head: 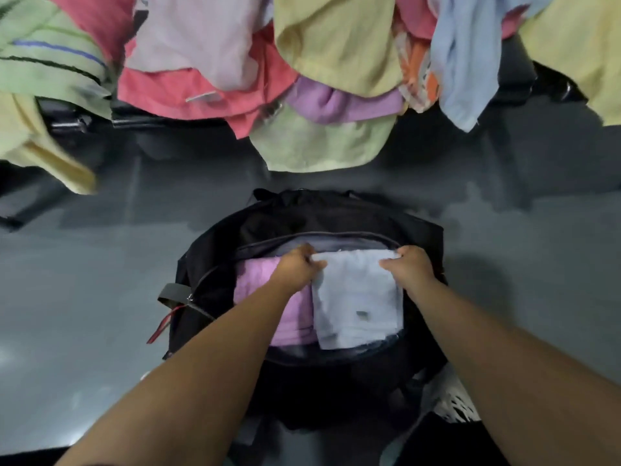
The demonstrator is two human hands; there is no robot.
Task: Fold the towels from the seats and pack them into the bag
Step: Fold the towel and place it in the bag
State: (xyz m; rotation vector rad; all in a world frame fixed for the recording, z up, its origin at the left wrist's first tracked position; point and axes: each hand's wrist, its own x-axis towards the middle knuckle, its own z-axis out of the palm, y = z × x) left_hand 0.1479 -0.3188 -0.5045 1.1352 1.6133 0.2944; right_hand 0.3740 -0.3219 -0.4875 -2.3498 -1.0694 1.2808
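Observation:
A black bag [302, 216] lies unzipped on the grey floor below me. Inside it a folded pink towel [292, 317] lies on the left and a folded pale blue towel [358, 297] on the right. My left hand [299, 267] grips the pale blue towel's far left corner. My right hand [411, 265] grips its far right corner. Both hands hold the towel down inside the bag's opening.
Several loose towels hang over the dark seats at the top: green striped [47, 58], red [188, 92], pale pink [198, 38], yellow [336, 42], purple [336, 100], light blue [467, 62]. Grey floor [84, 297] surrounds the bag. A white perforated object [453, 401] sits at the bag's lower right.

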